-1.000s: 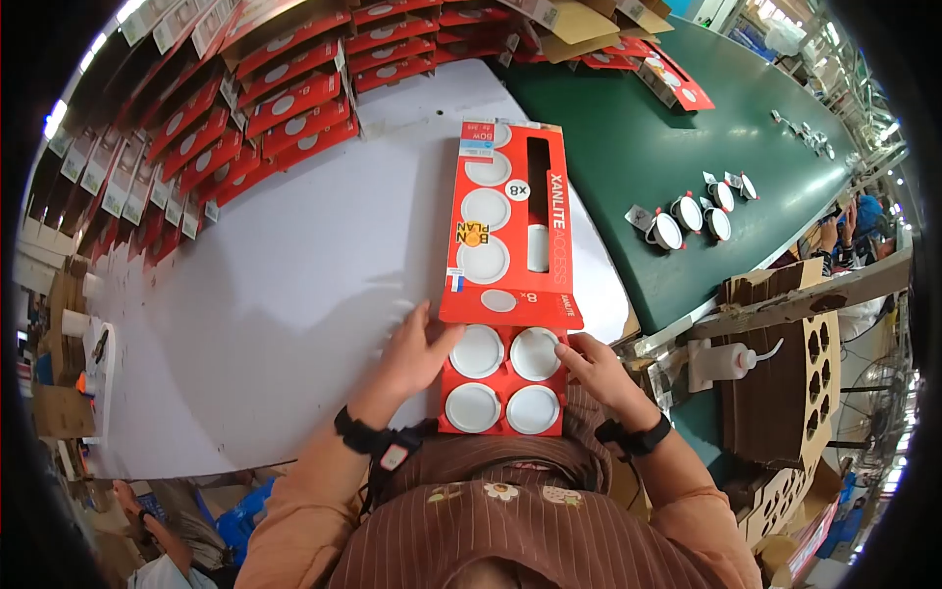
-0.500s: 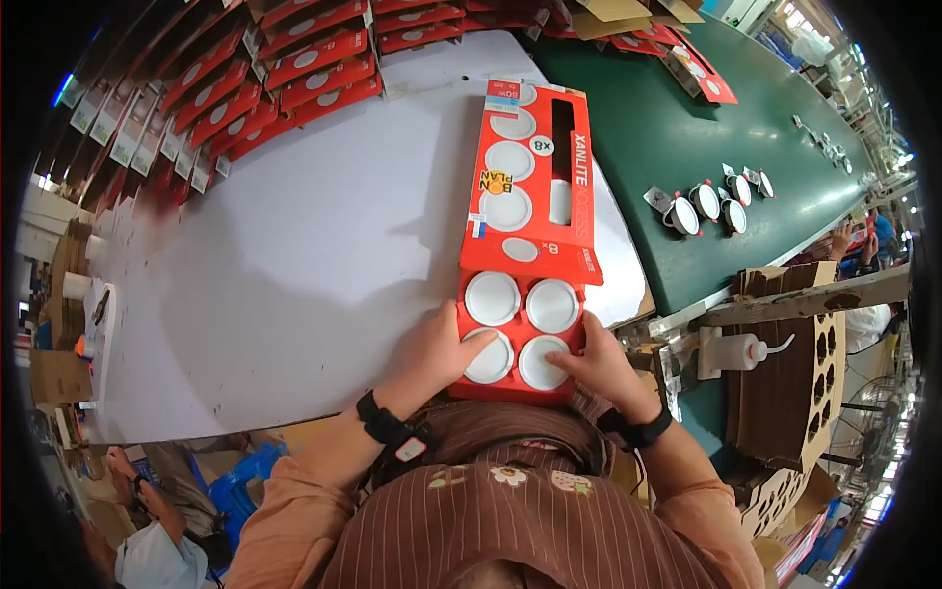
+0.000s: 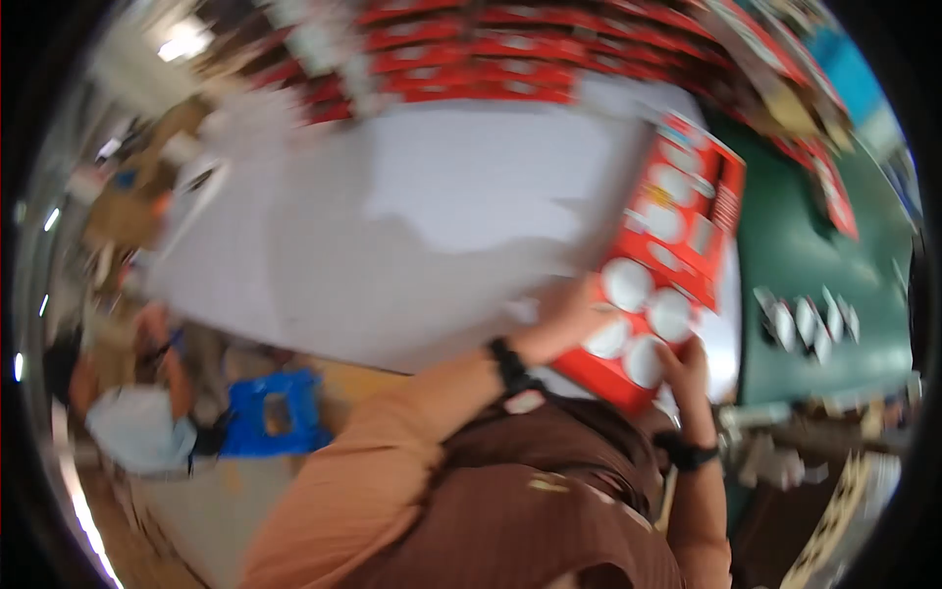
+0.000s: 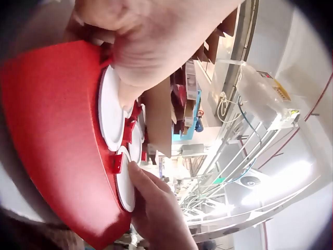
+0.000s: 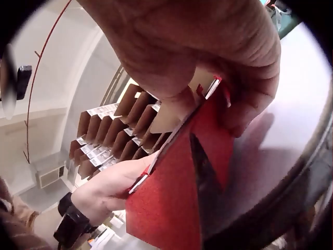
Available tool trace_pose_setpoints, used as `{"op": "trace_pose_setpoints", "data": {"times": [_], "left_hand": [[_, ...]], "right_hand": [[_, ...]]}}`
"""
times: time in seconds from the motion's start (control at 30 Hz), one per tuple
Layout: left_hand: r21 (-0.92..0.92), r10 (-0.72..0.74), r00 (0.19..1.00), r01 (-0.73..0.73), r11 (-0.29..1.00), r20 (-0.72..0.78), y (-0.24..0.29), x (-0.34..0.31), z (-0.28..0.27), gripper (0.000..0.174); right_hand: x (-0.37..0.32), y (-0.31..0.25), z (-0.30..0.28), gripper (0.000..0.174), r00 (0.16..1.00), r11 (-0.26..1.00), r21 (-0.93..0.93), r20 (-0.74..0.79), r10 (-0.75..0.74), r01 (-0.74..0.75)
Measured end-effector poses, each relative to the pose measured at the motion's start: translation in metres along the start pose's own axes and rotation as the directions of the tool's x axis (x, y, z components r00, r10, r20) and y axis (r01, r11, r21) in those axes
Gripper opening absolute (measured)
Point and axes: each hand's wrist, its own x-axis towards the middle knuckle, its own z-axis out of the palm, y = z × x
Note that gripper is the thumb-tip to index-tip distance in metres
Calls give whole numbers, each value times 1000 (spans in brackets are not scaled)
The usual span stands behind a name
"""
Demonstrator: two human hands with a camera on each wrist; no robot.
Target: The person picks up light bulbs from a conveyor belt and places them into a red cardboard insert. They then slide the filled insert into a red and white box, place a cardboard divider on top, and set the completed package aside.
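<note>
A red tray with four white round discs lies at the table's front edge in the head view, its far end meeting the red printed box sleeve. The left hand grips the tray's left side, thumb over a disc. On the right side the right hand holds the tray, its thumb on the near right disc. In the left wrist view the left hand has its thumb against a disc. The right hand pinches the tray edge in the right wrist view.
Rows of red boxes stand along the back of the white table. Several small white lamps lie on the green table at right. A seated person and a blue stool are at lower left.
Both hands slid down to the tray's near half and now hold its sides. The head view has swung left and blurred, so tray and sleeve appear further right and tilted.
</note>
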Motion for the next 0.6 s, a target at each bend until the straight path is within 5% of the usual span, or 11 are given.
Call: {"op": "trace_pose_setpoints", "data": {"times": [0.07, 0.17, 0.2, 0.27, 0.3, 0.33, 0.4, 0.43, 0.5, 0.6], "left_hand": [[-229, 64, 993, -86, 970, -103, -2, -1, 6, 55], [-33, 25, 998, -27, 999, -63, -1, 3, -3, 56], [-2, 20, 997, -20, 1000, -68, 0, 1, -4, 56], [31, -3, 1000, 4, 1000, -24, 1, -11, -20, 57], [26, -59, 998, 59, 998, -33, 3, -24, -26, 56], [48, -82, 994, 85, 995, -66, -5, -32, -25, 55], [90, -190, 972, 179, 980, 137, -9, -44, -35, 56], [87, -198, 973, 188, 978, 119, -11, -48, -36, 56], [-12, -234, 922, 250, 968, 308, -14, -54, -34, 59], [-186, -246, 873, 349, 919, 421, -13, -53, -31, 53]], "right_hand": [[13, 10, 3, 38, 996, 995, -52, -12, -85, 84], [27, 13, -2, 36, 977, 949, -247, -28, -211, 198], [23, -20, -13, 33, 996, 986, -166, 87, 37, -22], [30, -13, -36, 25, 994, 992, -119, 96, 49, -38], [36, 7, -57, 23, 990, 879, -458, -2, -145, 128], [23, -46, -64, 30, 995, 837, -545, -54, -89, 45], [28, -53, -67, 43, 892, 725, -628, -109, -440, 281], [35, -58, -61, 43, 887, 721, -624, -97, -452, 300], [45, -80, -47, 48, 721, 445, -772, 23, -693, 453], [78, -51, -47, 47, 803, 425, -754, 223, -553, 501]]}}
